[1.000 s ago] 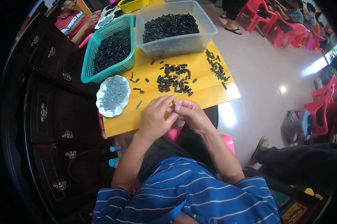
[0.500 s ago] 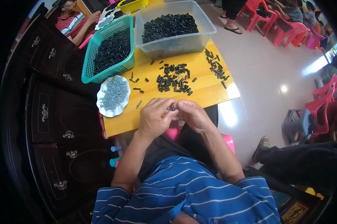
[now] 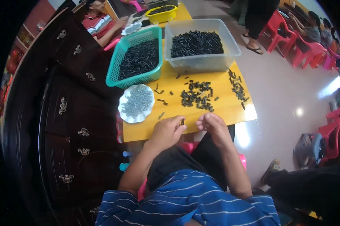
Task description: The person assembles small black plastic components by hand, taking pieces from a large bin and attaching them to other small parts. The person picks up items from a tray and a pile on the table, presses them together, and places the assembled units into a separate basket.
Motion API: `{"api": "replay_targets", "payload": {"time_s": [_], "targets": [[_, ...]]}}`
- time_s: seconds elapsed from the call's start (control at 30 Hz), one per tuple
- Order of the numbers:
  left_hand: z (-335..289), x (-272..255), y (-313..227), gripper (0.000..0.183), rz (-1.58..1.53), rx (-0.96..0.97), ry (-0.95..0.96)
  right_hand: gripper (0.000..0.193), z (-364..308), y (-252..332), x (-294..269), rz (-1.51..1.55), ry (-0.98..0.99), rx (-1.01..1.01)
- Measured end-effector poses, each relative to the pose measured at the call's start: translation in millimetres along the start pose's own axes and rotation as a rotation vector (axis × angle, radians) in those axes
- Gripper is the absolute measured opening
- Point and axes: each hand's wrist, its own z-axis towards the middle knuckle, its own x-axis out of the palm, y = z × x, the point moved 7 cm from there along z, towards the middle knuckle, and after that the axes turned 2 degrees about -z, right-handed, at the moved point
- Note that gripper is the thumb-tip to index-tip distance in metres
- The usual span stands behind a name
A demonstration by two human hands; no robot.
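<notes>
Just off the near edge of the yellow table (image 3: 140, 132), my left hand (image 3: 165, 130) pinches a small black plastic piece (image 3: 182, 121) between thumb and fingers. To its right and apart from it is my right hand (image 3: 216, 127), its fingers curled in against the thumb; whatever they may hold is too small to make out. Beyond the hands lies a loose pile of small black plastic pieces (image 3: 196, 96). A white scalloped dish (image 3: 121, 109) at the left is heaped with small silvery metal pieces (image 3: 137, 101), perhaps screws or pins.
A green mesh basket (image 3: 115, 77) and a clear plastic bin (image 3: 200, 66), both full of black pieces, stand farther back. More black pieces (image 3: 237, 86) lie along the table's right edge. Dark drawers (image 3: 72, 113) line the left. People sit at red chairs (image 3: 311, 56) beyond.
My hands have come apart, the left keeping the black piece while the right moved off to the right. The whole view has shifted, so the table sits farther right and lower.
</notes>
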Motion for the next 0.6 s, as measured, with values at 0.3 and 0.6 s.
{"api": "replay_targets", "payload": {"time_s": [0.3,0.6], "targets": [[84,-150,47,0.032,0.307,0.06,-0.52,0.028,0,-1,11,-0.086,0.097,0.017],[71,-81,44,0.019,0.129,0.121,-0.405,0.026,-2,7,19,-0.137,0.113,0.028]]}}
